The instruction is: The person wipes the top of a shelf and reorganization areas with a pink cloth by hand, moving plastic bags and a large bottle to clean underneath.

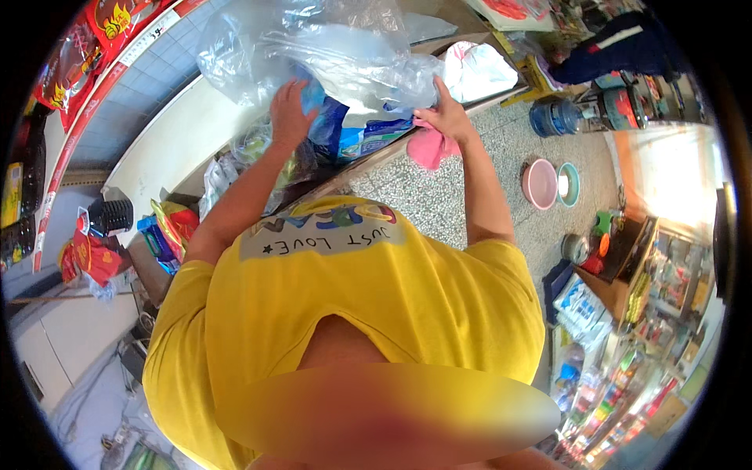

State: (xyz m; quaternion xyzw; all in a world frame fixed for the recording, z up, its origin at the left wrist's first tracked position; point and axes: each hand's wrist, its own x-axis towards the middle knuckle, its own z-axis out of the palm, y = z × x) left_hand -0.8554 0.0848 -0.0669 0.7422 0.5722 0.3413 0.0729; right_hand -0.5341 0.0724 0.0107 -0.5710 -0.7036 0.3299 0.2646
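Observation:
A large clear plastic bag [346,53] lies puffed up across the low shelf in front of me. My left hand [292,111] is at its near left side, against a crumpled blue plastic piece [313,97]; whether the fingers grip it is unclear. On the other side, my right hand [447,116] has a pink cloth [432,148] in its grasp, hanging over the shelf's front edge. The thumb and fingers of that hand also touch the clear bag's gathered end. Between both hands sit blue printed packages [376,135], partly under the bag.
A white plastic bag [479,70] rests at the shelf's right end. Clear bags [276,153] lie under my left forearm. On the speckled floor stand a pink basin [539,184], a teal basin [568,184] and a blue water jug [553,117]. Red packages [120,23] hang upper left.

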